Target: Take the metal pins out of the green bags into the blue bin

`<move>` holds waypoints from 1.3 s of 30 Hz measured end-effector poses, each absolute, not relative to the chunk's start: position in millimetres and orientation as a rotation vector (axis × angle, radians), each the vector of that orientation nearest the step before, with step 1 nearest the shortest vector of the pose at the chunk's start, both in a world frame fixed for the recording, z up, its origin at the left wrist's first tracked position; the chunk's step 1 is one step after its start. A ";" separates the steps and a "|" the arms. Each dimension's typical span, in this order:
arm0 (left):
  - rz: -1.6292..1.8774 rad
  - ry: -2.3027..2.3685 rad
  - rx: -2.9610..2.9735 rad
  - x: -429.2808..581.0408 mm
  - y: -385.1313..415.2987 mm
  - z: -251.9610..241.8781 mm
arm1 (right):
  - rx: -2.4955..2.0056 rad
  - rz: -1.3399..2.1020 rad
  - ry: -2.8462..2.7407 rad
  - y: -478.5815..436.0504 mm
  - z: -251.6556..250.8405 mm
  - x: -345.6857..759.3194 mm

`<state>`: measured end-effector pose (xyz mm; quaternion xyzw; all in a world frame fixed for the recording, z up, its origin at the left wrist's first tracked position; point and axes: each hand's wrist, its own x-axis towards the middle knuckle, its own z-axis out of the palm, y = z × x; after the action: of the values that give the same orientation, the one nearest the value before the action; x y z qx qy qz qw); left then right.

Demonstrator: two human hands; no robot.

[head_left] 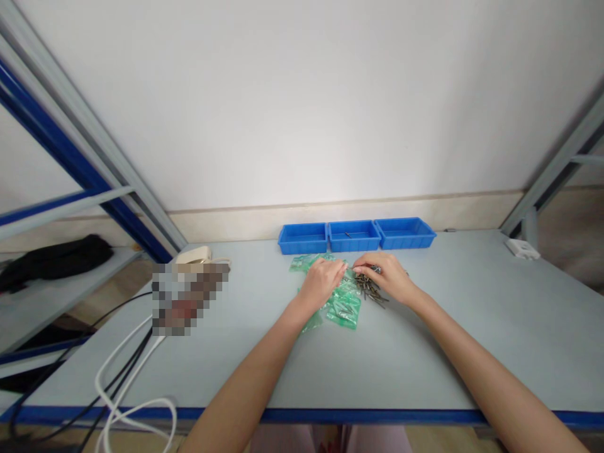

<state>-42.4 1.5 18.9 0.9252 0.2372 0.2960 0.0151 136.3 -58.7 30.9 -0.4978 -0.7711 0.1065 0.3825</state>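
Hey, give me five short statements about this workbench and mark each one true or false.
Three blue bins stand in a row at the back of the table. True.
The left hand rests on green plastic bags. True.
The screws lie in a red bowl. False: they lie loose on the table by the right hand.
The middle bin is heaped full. False: only one small dark piece shows in it.
Cables hang off the table's right side. False: they are at its left.
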 end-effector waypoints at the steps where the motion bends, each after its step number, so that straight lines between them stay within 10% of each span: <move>1: 0.925 0.732 2.857 -43.2 1.5 19.5 | -1.276 0.277 -1.975 -59.9 30.6 135.7; 10: 1.110 0.881 2.563 -56.8 19.8 14.5 | -1.476 0.347 -1.540 -2.9 46.9 149.4; 17: 1.072 0.915 2.566 -59.8 23.6 16.0 | -1.756 -0.242 -1.776 12.4 57.6 164.7; 24: 1.054 0.876 2.573 -58.5 23.7 16.6 | -1.364 0.422 -2.215 -36.6 15.1 168.5; 39: 0.914 0.890 2.688 -54.1 18.3 19.1 | -1.467 0.315 -1.985 -46.4 14.2 152.4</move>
<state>-54.1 18.3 19.1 0.9003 0.2980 0.3062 0.0830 152.4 -46.4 14.2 -0.5584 -0.7555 0.1200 0.3210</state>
